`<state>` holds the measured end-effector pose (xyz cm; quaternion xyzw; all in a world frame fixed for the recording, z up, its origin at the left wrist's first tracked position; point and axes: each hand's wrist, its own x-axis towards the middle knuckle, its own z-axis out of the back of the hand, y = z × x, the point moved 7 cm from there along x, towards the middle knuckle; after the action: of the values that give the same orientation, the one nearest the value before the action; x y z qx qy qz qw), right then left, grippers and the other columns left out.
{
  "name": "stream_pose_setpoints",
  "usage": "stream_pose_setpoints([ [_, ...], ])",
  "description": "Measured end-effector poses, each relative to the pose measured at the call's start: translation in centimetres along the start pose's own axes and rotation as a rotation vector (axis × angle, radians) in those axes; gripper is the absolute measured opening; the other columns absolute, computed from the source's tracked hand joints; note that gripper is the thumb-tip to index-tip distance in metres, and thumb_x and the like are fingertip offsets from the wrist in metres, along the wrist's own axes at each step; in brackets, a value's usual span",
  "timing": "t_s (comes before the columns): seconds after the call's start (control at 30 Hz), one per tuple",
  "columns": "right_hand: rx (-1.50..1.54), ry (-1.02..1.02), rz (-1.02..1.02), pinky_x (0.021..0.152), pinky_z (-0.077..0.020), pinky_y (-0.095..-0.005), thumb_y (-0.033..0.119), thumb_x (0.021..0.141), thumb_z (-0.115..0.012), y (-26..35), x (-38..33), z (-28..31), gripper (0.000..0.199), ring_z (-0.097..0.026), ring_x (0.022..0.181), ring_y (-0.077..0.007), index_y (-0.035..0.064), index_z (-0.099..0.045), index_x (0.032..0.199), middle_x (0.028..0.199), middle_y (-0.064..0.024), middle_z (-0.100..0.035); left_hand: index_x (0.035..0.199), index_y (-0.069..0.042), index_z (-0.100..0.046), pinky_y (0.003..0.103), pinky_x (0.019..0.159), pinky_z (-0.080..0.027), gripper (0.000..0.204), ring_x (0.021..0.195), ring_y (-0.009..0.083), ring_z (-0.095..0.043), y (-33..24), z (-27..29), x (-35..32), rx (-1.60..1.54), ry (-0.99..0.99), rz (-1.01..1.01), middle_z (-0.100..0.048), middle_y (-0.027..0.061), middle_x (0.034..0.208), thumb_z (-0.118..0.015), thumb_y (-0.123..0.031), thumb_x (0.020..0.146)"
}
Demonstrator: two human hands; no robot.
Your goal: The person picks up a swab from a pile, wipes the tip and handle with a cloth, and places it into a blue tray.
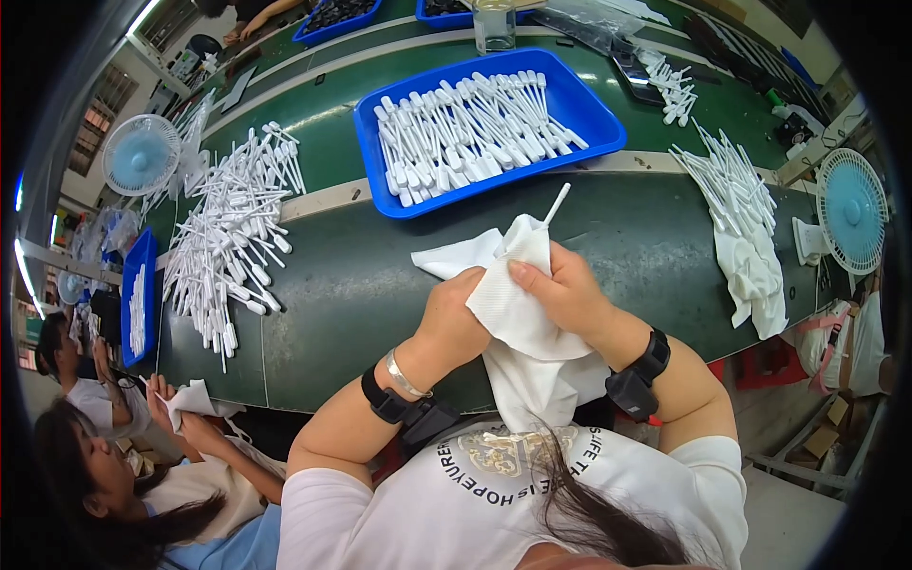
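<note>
A white cloth [518, 285] is bunched between my hands above the near edge of the green bench. From its top pokes the thin stem of a white plastic stick [559, 201]; the rest of that piece is wrapped out of sight. My left hand [456, 313] is closed on the cloth from the left, its fingertips hidden behind the fabric. With the thumb pressed on the cloth, my right hand [568, 290] grips it and the piece inside from the right. Just beyond, a blue tray [597, 133] holds many similar white sticks [465, 128] with thin stems and wider ends.
A loose heap of white sticks [233, 237] lies left; another bundle [727, 180] lies right on a white cloth [753, 275]. Fans [141, 155] stand at both sides. A glass jar [494, 27] and a phone [636, 78] sit beyond the tray. A co-worker [104, 475] wipes something at left.
</note>
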<state>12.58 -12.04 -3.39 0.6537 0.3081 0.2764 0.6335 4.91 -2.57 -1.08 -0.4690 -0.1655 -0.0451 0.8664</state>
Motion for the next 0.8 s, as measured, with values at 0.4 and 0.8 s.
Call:
stream_pose_setpoints([
  [0.4,0.113,-0.135,-0.176,0.067,-0.0491,-0.0264,0.016,0.081,-0.059,0.2,-0.3,1.5,0.023,-0.060,0.077,-0.0129,-0.0004,-0.055,0.097,0.089,-0.0073,-0.061,0.099,0.001,-0.054,0.029,0.060,-0.047,0.020,0.068,0.0160,-0.058,2.3,-2.3,-0.7,-0.850,0.017,0.590,-0.060,0.0048,0.078,-0.047,-0.014,0.089],
  [0.8,0.554,-0.293,0.062,0.065,-0.0491,-0.0255,0.017,0.082,-0.059,2.0,1.0,5.3,0.021,-0.060,0.074,-0.0122,0.0001,-0.056,0.095,0.088,-0.0068,-0.061,0.105,0.001,-0.052,0.019,0.054,-0.040,0.026,0.062,0.0094,-0.050,3.2,-3.4,-1.2,-1.564,0.659,0.591,-0.056,0.0047,0.071,-0.043,-0.018,0.091],
])
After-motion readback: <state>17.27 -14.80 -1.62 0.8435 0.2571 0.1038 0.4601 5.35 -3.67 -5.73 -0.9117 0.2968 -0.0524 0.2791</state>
